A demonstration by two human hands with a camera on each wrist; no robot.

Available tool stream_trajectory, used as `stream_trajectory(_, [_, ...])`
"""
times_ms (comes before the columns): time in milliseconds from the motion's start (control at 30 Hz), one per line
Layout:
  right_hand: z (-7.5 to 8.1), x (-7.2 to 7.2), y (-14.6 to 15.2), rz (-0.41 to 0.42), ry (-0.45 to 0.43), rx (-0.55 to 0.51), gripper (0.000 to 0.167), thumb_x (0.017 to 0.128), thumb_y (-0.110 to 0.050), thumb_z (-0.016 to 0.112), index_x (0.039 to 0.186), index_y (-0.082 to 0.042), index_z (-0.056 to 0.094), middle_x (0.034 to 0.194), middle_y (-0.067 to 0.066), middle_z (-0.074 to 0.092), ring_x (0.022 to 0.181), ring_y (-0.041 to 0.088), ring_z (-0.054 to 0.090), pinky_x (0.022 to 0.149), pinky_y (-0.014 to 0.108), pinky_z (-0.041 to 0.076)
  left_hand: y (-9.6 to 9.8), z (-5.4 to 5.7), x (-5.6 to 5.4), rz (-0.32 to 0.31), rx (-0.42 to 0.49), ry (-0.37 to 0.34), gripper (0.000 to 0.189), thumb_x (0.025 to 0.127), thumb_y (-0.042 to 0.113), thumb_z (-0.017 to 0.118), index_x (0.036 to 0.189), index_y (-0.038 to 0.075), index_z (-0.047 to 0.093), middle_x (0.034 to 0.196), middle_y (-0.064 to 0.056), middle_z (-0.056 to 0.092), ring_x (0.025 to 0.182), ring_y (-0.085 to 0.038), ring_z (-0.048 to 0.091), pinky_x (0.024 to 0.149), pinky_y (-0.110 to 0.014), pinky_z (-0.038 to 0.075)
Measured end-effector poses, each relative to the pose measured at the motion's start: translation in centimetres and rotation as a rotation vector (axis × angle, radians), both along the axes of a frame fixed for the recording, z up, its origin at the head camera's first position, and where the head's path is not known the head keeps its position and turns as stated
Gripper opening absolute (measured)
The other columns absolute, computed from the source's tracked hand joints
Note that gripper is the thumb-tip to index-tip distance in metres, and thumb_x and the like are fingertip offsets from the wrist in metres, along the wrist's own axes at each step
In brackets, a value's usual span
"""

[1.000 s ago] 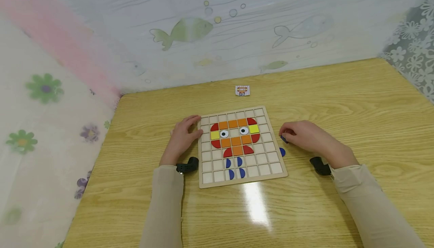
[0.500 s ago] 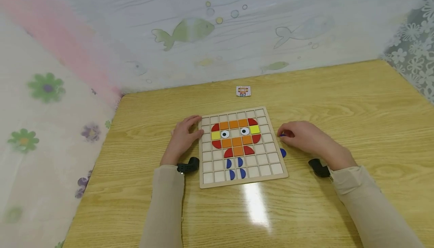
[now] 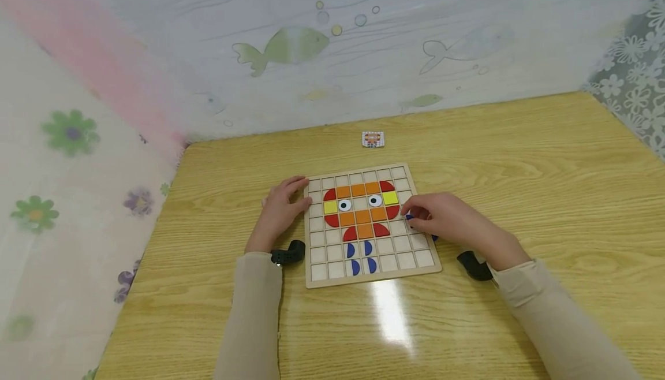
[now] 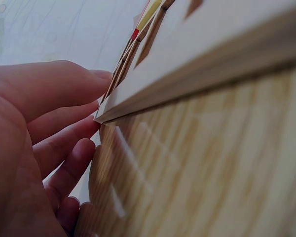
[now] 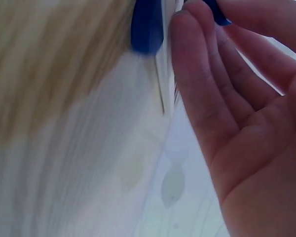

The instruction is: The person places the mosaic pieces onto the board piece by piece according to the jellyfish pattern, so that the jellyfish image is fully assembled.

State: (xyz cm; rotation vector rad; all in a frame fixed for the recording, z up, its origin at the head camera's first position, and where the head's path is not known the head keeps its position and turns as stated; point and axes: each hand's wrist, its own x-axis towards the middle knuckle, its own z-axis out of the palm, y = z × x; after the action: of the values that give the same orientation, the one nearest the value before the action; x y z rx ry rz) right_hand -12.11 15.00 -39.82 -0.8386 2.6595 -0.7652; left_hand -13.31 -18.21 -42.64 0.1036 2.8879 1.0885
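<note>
In the head view a square wooden grid board (image 3: 404, 261) lies on the table, with red, orange and yellow pieces and two eye pieces set in its cells. Several blue half-circle pieces (image 3: 372, 265) sit in its two nearest rows. My left hand (image 3: 280, 212) rests at the board's left edge, thumb and fingertips touching the rim, fingers relaxed. Over the board's right side, my right hand (image 3: 447, 215) pinches a blue half-circle piece (image 5: 220, 12) between thumb and fingertips. Another blue piece (image 5: 147, 29) lies by the board's right edge, mostly covered by that hand in the head view.
A small picture card (image 3: 373, 139) lies behind the board, showing a similar coloured pattern on a grid. The wooden table (image 3: 571, 195) meets a painted wall (image 3: 363, 68) at the back. Each wrist carries a black camera mount (image 3: 288, 253).
My right hand has lifted the blue half-circle piece from the table beside the board and moved left over the board's right side. The left hand has stayed at the board's edge.
</note>
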Motion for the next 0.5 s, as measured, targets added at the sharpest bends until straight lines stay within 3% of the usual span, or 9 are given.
stream_trajectory(500, [-0.1, 1.6, -2.5, 0.064, 0.041, -0.079, 0.010, 0.082, -0.015, 0.064, 0.091, -0.019, 0.063, 0.081, -0.012, 0.056, 0.074, 0.007, 0.051, 0.067, 0.026, 0.044, 0.1, 0.0, 0.0, -0.001, 0.001, 0.007, 0.047, 0.087, 0.032, 0.057, 0.131, 0.020, 0.047, 0.138, 0.006, 0.035, 0.125, -0.023, 0.026, 0.093, -0.049, 0.015])
